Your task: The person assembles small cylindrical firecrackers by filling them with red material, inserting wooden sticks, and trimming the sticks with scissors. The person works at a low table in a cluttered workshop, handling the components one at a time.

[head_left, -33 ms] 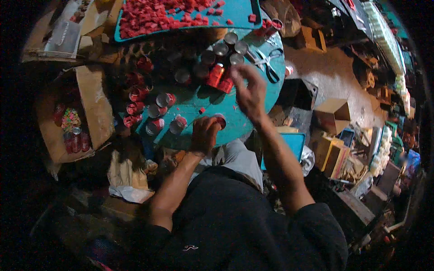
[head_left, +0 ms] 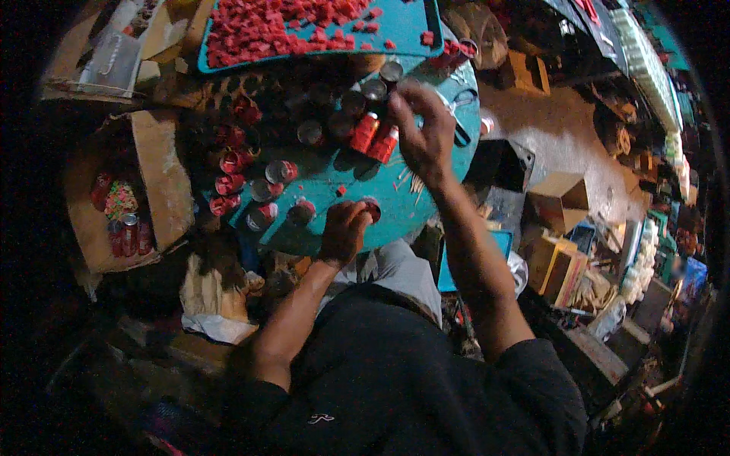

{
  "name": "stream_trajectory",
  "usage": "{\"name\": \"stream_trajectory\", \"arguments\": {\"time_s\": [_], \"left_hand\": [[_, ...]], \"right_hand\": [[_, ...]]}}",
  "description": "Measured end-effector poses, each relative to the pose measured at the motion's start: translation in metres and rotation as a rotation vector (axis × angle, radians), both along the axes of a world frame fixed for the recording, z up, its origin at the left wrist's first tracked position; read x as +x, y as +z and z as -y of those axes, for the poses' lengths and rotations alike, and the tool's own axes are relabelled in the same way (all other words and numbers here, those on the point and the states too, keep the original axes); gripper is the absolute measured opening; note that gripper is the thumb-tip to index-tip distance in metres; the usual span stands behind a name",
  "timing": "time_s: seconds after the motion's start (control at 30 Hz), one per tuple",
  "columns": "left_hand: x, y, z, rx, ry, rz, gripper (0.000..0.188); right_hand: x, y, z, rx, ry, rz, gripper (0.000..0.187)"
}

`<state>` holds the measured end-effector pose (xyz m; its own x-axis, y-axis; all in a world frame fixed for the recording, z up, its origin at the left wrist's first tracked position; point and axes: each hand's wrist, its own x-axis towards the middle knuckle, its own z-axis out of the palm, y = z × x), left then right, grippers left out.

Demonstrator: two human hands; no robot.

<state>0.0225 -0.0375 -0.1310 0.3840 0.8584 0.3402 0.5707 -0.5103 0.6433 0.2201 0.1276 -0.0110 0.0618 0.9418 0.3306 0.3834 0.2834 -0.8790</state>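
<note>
My left hand [head_left: 344, 234] is closed around the side of a short red can [head_left: 372, 209] near the close edge of the round teal table [head_left: 365, 182]. My right hand [head_left: 427, 140] reaches over the table's right part, fingers apart and somewhat blurred, and nothing shows in its grasp. It covers part of a group of open-topped cans [head_left: 374, 90]. Two red cans [head_left: 365, 131] lie just left of its thumb. Beyond its wrist side, scissors-like dark handles [head_left: 462, 114] stick out.
A teal tray [head_left: 319, 50] of red cubes stands at the far side. More cut cans [head_left: 262, 190] and red pieces [head_left: 231, 161] cover the table's left. Thin sticks [head_left: 416, 182] lie near my right wrist. A cardboard box [head_left: 160, 182] with cans is at left; an open carton [head_left: 560, 200] sits right.
My right hand has moved slightly farther away, now over some of the open cans that showed before. The left hand stays on the same can. The view has shifted a little.
</note>
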Motion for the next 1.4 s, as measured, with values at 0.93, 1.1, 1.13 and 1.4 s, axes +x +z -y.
{"name": "stream_trajectory", "arguments": {"time_s": [0.93, 1.1, 1.13, 1.4], "left_hand": [[-0.002, -0.007, -0.011, -0.245, 0.023, 0.043, 0.082], [0.004, -0.001, -0.003, -0.181, 0.090, 0.036, 0.071], [0.002, 0.002, -0.004, -0.147, 0.061, 0.043, 0.068], [-0.013, 0.010, -0.059, 0.016, -0.378, -0.055, 0.021]], "right_hand": [[-0.028, -0.010, -0.378, -0.505, 0.952, -0.722, 0.022], [-0.018, -0.007, -0.364, -0.629, 0.611, -1.162, 0.024], [-0.017, -0.005, -0.357, -0.547, 0.573, -1.144, 0.023], [0.034, -0.009, -0.130, -0.392, 0.482, -1.515, 0.040]]}}
